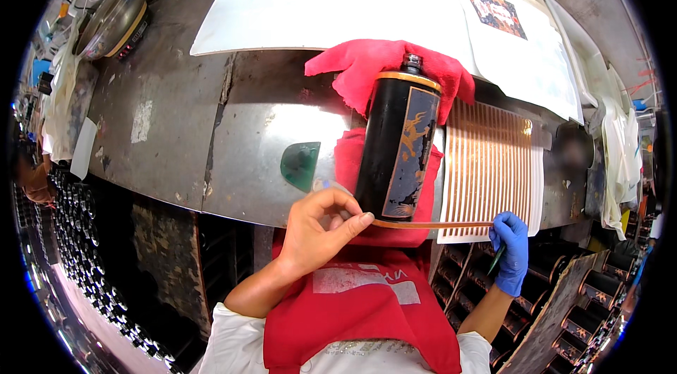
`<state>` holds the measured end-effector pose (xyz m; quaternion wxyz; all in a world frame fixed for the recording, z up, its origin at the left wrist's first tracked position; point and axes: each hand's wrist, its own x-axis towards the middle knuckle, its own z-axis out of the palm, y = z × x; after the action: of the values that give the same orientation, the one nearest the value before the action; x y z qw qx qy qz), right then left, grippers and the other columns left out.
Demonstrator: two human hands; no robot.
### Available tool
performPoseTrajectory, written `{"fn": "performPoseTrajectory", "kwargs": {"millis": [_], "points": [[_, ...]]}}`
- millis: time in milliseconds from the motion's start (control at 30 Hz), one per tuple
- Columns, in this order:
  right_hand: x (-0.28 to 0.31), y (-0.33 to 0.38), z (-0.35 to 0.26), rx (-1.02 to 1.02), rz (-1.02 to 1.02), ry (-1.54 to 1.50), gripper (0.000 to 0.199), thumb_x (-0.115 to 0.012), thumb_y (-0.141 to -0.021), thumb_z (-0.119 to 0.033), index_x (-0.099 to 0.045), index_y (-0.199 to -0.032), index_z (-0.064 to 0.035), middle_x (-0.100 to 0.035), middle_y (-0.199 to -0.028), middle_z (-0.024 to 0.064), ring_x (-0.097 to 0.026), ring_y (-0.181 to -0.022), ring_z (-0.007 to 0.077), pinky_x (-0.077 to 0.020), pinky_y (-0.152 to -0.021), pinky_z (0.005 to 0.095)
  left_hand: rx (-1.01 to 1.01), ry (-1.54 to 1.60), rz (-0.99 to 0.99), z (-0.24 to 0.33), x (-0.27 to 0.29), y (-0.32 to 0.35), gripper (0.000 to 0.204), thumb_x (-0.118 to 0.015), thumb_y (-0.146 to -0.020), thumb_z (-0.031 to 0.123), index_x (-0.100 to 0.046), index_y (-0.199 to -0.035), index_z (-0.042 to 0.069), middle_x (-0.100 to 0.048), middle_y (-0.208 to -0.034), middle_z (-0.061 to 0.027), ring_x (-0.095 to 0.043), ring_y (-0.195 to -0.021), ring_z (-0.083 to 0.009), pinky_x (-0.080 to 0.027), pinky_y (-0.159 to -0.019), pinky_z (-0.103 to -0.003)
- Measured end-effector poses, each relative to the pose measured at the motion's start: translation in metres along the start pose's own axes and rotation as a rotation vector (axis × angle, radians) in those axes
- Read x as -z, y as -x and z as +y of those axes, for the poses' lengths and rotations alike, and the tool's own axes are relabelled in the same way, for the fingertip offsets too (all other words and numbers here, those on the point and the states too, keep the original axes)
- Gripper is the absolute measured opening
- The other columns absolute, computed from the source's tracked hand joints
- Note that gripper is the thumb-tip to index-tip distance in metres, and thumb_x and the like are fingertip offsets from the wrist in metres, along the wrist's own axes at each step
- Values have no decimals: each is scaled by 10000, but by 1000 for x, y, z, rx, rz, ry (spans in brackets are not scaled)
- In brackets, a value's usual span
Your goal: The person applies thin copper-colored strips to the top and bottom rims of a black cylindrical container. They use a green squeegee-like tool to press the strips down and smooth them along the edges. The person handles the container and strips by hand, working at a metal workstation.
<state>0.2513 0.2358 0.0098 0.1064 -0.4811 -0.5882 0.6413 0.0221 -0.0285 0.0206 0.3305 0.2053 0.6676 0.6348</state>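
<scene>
A black bottle (379,141) with gold trim and a dark decorated label lies on red cloth (349,67), its neck pointing away from me. Across its near end runs a thin copper-brown strip (444,225), stretched between my hands. My left hand (317,229), bare, pinches the strip's left end between thumb and forefinger. In a blue glove, my right hand (512,250) is closed at the other end and also holds a slim dark green pointed tool (496,260). Beside the bottle lies a white sheet of similar strips (486,169). Left of the bottle is a translucent green scraper (300,165).
A white board (317,4) covers the back of the metal table (159,120). A plastic-covered sheet with a printed picture (496,12) lies back right. At far left stands a round metal pan (113,25). Racks of black bottles (589,314) stand below the table's right side.
</scene>
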Motion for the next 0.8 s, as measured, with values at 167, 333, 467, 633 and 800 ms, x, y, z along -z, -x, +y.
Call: {"fn": "performPoseTrajectory", "kwargs": {"millis": [167, 333, 467, 633, 800], "points": [[1, -1, 0, -16, 2, 11, 81, -593, -806, -94, -562, -765, -31, -553, -610, 35, -447, -445, 42, -330, -401, 156, 45, 252, 52, -12, 1, -1, 74, -619, -840, 14, -559, -883, 15, -530, -831, -1, -445, -676, -27, -357, -573, -175], [4, -2, 2, -21, -3, 16, 92, -596, -817, -105, -564, -773, -31, -555, -615, 32, -451, -447, 39, -328, -399, 155, 38, 290, 55, -8, -1, -2, 162, -648, -825, 50, -533, -935, 22, -501, -873, 2, -448, -716, -36, -373, -637, -183], [8, -4, 6, 10, -41, -2, 87, -597, -816, -101, -566, -782, -28, -557, -626, 33, -462, -458, 45, -335, -405, 156, -30, 117, 26, -10, -4, -5, 295, -735, -742, 54, -505, -927, 49, -466, -903, 3, -444, -745, -48, -376, -681, -192], [6, -5, 6, -26, -33, 28, 74, -595, -809, -90, -569, -790, -24, -552, -628, 35, -476, -485, 53, -344, -419, 159, -6, 113, -9, -12, -3, -8, 346, -769, -694, 27, -494, -899, 66, -453, -897, 5, -442, -744, -60, -384, -693, -201], [7, -11, 12, -33, -35, 28, 78, -593, -809, -92, -572, -786, -20, -549, -626, 32, -475, -494, 60, -343, -427, 166, 9, 214, -49, -15, -1, -13, 321, -752, -703, 11, -505, -904, 54, -468, -917, -7, -448, -745, -64, -386, -696, -203]]}}
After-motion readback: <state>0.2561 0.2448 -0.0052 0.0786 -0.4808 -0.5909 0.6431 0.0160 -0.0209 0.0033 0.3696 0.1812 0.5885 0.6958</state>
